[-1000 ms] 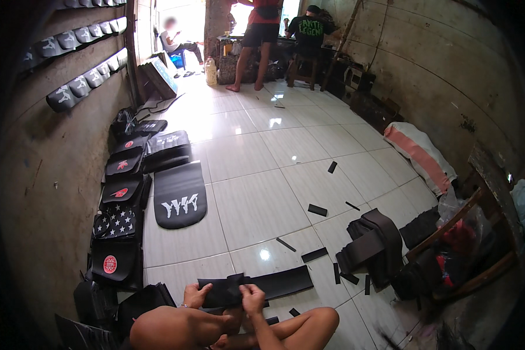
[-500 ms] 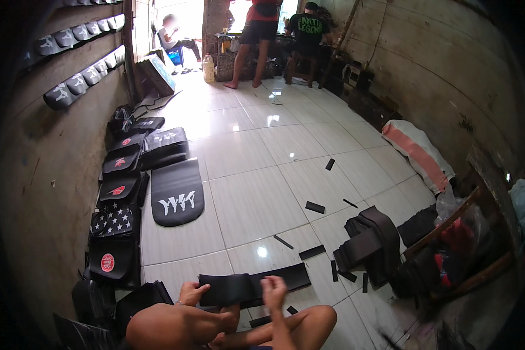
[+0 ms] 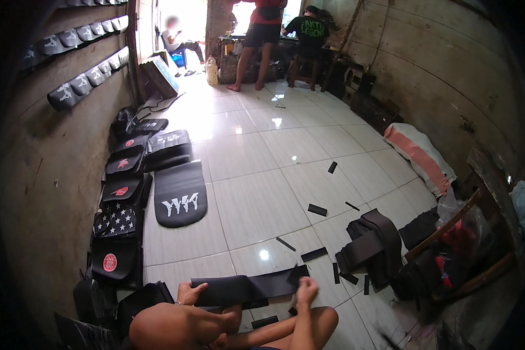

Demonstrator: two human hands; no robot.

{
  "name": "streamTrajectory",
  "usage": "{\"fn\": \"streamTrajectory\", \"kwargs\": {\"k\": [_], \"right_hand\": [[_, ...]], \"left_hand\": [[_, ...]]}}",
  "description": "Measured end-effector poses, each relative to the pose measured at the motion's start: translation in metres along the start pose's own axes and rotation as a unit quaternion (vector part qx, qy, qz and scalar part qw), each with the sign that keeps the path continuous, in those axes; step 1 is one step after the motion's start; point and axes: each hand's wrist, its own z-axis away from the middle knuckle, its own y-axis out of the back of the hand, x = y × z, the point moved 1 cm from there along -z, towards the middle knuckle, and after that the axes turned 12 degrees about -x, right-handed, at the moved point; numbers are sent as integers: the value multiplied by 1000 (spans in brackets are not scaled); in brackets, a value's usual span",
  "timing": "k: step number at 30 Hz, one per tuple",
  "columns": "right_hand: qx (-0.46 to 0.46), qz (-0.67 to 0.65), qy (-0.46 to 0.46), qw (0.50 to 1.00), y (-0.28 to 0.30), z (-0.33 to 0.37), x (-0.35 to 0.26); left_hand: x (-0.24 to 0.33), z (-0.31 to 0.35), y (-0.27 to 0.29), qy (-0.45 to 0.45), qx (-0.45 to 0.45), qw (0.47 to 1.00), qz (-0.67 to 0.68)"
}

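A long black strip of leather-like sheet (image 3: 227, 290) stretches crosswise over my folded legs, its surface slightly curved near the middle. My left hand (image 3: 190, 293) is closed on its left end, thumb on top. At the strip's right end, my right hand (image 3: 307, 290) is closed with fingers pinched together on the edge. A darker flap stands up beside those fingers; whether it is a separate piece cannot be made out. Below the strip, small black offcuts (image 3: 265, 322) lie by my legs.
Stacked black flaps with printed designs (image 3: 119, 221) line the left wall. One large black flap (image 3: 181, 195) lies on the tiles. Folded black strips (image 3: 367, 248) are piled at right, near a wooden chair (image 3: 449, 227) and scattered offcuts (image 3: 314, 254). Other people are at the far end.
My right hand has moved right, from the strip's middle to its right end. The strip now lies more stretched out between my hands. My left hand has shifted slightly left.
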Motion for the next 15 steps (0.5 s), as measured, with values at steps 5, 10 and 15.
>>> {"fn": "streamTrajectory", "kwargs": {"k": [5,10,15], "right_hand": [[-5,-34,75,997,-14,25,-44],[-349,14,237,906,-89,138,-107],[-252,-14,175,952,-88,139,-106]], "left_hand": [[-33,-23,-2,-24,-31,996,80],[27,5,-28,-8,-186,955,233],[12,-2,-24,-40,-213,964,152]]}}
